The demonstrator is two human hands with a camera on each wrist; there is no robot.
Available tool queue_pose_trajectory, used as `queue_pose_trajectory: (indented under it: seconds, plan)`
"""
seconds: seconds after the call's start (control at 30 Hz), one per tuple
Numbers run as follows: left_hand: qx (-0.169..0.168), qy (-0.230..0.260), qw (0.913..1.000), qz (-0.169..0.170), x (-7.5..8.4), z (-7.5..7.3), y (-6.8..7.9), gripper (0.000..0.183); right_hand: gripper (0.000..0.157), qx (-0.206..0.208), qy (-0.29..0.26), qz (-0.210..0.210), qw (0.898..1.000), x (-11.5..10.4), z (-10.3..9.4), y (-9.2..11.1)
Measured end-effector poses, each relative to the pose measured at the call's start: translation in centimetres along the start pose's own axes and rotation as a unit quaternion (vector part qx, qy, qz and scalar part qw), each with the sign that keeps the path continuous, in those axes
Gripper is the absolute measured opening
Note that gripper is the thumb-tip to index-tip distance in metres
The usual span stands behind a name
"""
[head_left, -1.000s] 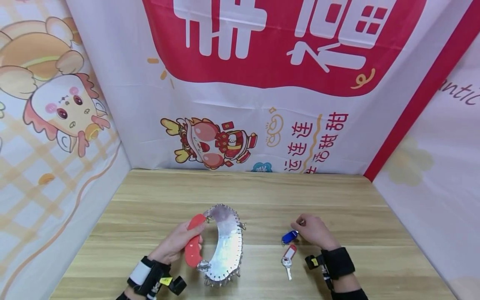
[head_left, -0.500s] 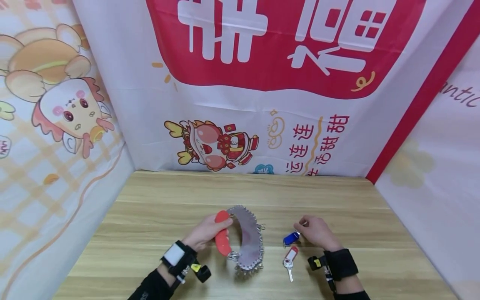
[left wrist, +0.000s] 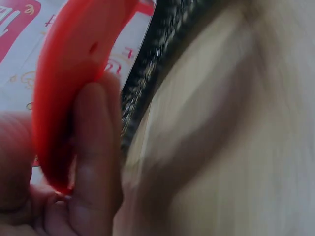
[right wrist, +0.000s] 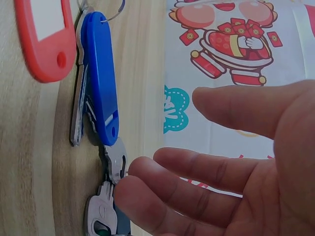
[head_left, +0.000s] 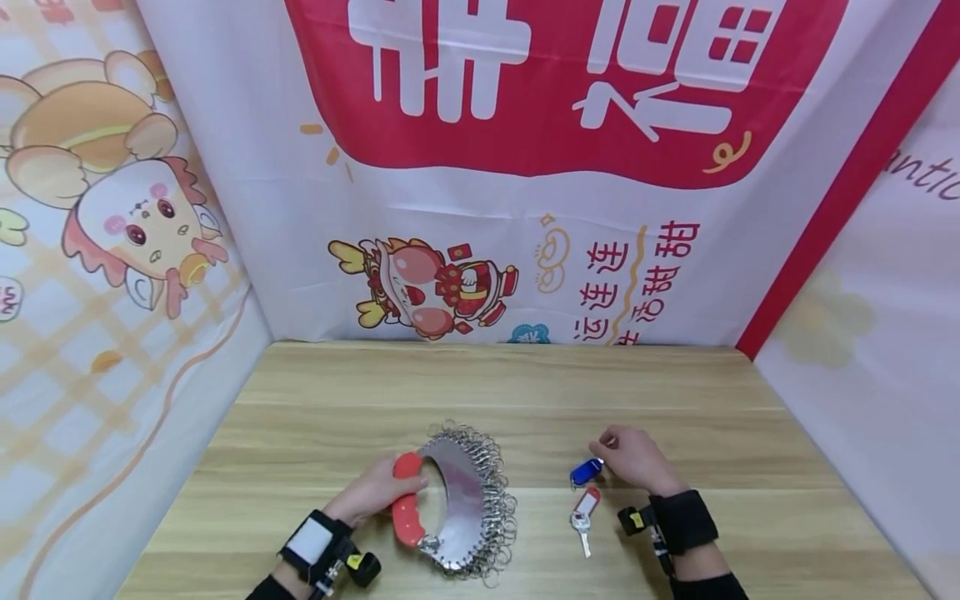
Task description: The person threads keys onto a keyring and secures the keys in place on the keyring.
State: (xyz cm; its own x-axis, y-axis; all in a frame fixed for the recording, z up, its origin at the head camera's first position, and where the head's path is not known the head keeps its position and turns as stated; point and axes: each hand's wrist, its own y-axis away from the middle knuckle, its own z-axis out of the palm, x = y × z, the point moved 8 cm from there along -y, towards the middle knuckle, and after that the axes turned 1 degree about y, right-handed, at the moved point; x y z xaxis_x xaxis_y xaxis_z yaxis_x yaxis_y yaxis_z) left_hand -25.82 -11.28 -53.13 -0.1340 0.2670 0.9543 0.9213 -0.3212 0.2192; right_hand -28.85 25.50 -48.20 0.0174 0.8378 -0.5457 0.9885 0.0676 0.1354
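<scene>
My left hand (head_left: 371, 493) grips the red handle (head_left: 407, 521) of a crescent-shaped metal key holder (head_left: 463, 492). Small wire rings (head_left: 501, 508) fan out along its outer edge. In the left wrist view, fingers and thumb wrap the red handle (left wrist: 71, 69). On the right of the table, my right hand (head_left: 637, 458) is beside a blue key tag (head_left: 586, 472). The right wrist view shows its thumb and fingers apart, fingertips close to a silver key (right wrist: 101, 211) below the blue key tag (right wrist: 102, 73). A red key tag (head_left: 587, 502) with a key (head_left: 582, 533) lies nearer me.
The wooden table (head_left: 540, 383) meets a printed cloth backdrop (head_left: 480, 192) at its back edge. More printed cloth walls stand at the left (head_left: 172, 400) and right (head_left: 862, 433). Black straps with small cameras circle both wrists.
The left hand moved right with the key holder, then back left. The holder has tilted and its rings now spread out from the outer edge. My right hand has barely moved.
</scene>
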Motion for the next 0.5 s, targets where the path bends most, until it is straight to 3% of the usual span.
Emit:
queue_pose_trajectory:
  seconds: [0.23,0.33,0.4,0.5]
  plan:
    - [0.051,-0.077,0.9956,-0.013,-0.3,-2.5,1.9,0.066,0.021,-0.002,-0.002,0.008,1.000,0.4,0.1,-0.2]
    - [0.070,-0.124,0.9893,-0.031,-0.4,-3.6,2.3,0.054,0.020,-0.014,0.001,0.011,1.000,0.5,0.2,-0.1]
    - [0.078,-0.176,0.9805,-0.038,0.2,-4.3,2.4,0.040,0.019,-0.021,0.002,0.007,1.000,0.3,0.1,0.0]
    - [0.107,-0.274,0.9550,-0.035,2.1,-4.9,2.3,0.036,0.017,-0.029,-0.003,-0.008,1.000,-0.3,-0.3,0.2]
